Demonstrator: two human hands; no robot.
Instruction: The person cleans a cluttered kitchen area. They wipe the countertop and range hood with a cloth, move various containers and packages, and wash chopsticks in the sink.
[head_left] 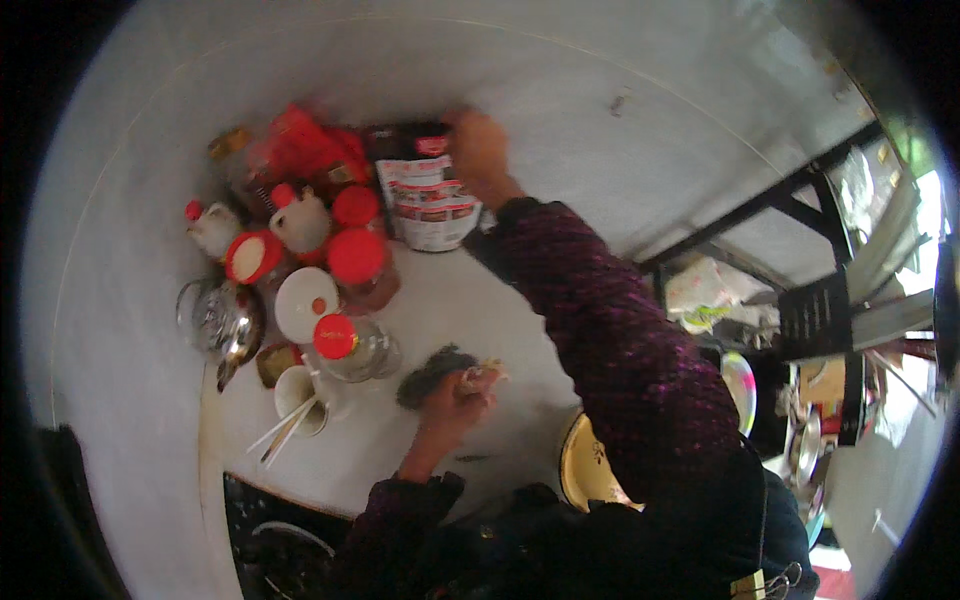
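Observation:
At the back of the white counter, my right hand (484, 158) is closed on the upper right edge of a black pouch (425, 200) with a white and red printed panel. The pouch stands upright near the wall. Lower down, over the middle of the counter, my left hand (448, 415) is closed on a dark grey-green, crumpled rag (432, 372). A pale bit shows by its fingertips; I cannot make out what it is. To the left of the rag stands a clear glass jar (367, 352) with a red lid.
Red-lidded jars (358, 258), a white bowl (296, 318), a metal pot (215, 318) and a cup with sticks (300, 400) crowd the left. A red plastic bag (300, 145) lies behind. A yellow enamel basin (580, 465) sits under my right arm; a black rack (770, 225) stands right. A stove (270, 540) is at lower left.

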